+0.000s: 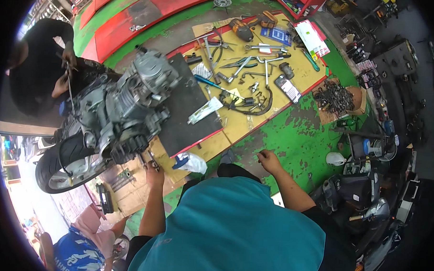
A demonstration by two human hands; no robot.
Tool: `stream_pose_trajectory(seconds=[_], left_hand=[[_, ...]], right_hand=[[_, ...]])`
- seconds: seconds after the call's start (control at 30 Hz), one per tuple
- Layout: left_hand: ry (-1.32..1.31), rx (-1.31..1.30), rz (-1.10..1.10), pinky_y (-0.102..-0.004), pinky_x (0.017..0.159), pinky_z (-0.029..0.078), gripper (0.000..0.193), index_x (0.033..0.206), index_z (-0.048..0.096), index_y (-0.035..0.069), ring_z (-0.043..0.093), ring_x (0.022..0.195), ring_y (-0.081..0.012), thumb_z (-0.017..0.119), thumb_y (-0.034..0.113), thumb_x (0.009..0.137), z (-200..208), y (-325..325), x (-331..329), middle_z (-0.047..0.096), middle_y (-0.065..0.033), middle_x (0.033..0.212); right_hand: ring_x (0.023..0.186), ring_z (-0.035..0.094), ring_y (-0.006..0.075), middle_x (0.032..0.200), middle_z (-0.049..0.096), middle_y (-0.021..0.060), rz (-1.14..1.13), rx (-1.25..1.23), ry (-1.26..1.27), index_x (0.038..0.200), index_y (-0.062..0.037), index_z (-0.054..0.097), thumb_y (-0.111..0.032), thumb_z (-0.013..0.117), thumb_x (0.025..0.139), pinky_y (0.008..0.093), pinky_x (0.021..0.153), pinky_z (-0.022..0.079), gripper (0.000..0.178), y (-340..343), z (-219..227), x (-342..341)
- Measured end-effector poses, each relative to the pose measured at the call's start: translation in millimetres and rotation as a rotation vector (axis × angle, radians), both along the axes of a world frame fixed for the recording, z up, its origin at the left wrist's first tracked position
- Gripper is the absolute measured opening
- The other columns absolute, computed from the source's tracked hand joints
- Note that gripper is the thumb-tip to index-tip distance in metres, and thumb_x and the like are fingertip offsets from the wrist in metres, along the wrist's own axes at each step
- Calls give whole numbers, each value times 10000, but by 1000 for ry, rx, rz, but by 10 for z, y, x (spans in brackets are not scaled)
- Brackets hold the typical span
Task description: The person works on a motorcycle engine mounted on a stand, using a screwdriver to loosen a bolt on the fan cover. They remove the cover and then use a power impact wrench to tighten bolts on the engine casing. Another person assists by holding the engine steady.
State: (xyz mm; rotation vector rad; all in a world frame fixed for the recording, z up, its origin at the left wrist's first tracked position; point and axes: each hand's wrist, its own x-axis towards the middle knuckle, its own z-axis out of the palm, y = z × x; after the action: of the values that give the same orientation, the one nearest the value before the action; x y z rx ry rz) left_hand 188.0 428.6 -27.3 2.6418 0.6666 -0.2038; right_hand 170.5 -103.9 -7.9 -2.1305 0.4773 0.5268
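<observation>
My left hand (154,175) is closed around a small silver metal piece (152,161), whose kind I cannot make out. It is beside the lower end of a grey motorcycle engine (132,96) on the left. Over the green floor, my right hand (269,161) hangs with its fingers curled in; whether anything is inside is hidden. A crumpled white and blue cloth or bag (191,163) lies between my hands, close to the left one. Beyond it, a white tube (205,110) rests on a black mat (182,101) next to the engine.
Pliers (238,63), wrenches, a phone (288,89) and an orange-black power drill (241,30) lie on a cardboard-covered table (270,106). A cardboard box (359,100) of small parts stands to the right. One person (35,76) works behind the engine, another (82,243) at lower left.
</observation>
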Motion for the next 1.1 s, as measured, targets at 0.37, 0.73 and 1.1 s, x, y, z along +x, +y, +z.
stream_pose_trajectory(seconds=[0.37, 0.73, 1.1], left_hand=[[79, -35, 158, -463, 892, 511, 590, 1376, 472, 51, 620, 1030, -375, 671, 220, 848, 510, -494, -215, 567, -235, 1241], [43, 47, 247, -467, 900, 494, 567, 1347, 487, 42, 594, 1031, -367, 670, 205, 836, 382, -290, -891, 561, -210, 1220], [-9, -1, 172, -441, 735, 498, 191, 1015, 624, 45, 622, 826, -292, 667, 168, 875, 498, -211, -957, 600, -134, 966]], right_hand=[[606, 443, 68, 638, 499, -17, -217, 167, -333, 810, 6, 619, -234, 618, 994, 282, 552, 373, 302, -495, -65, 1084], [593, 473, 133, 625, 546, 67, -119, 267, -398, 851, 22, 630, -232, 635, 968, 328, 566, 402, 279, -30, 204, 2015], [598, 377, 34, 631, 436, -59, -302, 179, -422, 796, -8, 628, -198, 620, 993, 256, 525, 298, 274, -14, 147, 1075]])
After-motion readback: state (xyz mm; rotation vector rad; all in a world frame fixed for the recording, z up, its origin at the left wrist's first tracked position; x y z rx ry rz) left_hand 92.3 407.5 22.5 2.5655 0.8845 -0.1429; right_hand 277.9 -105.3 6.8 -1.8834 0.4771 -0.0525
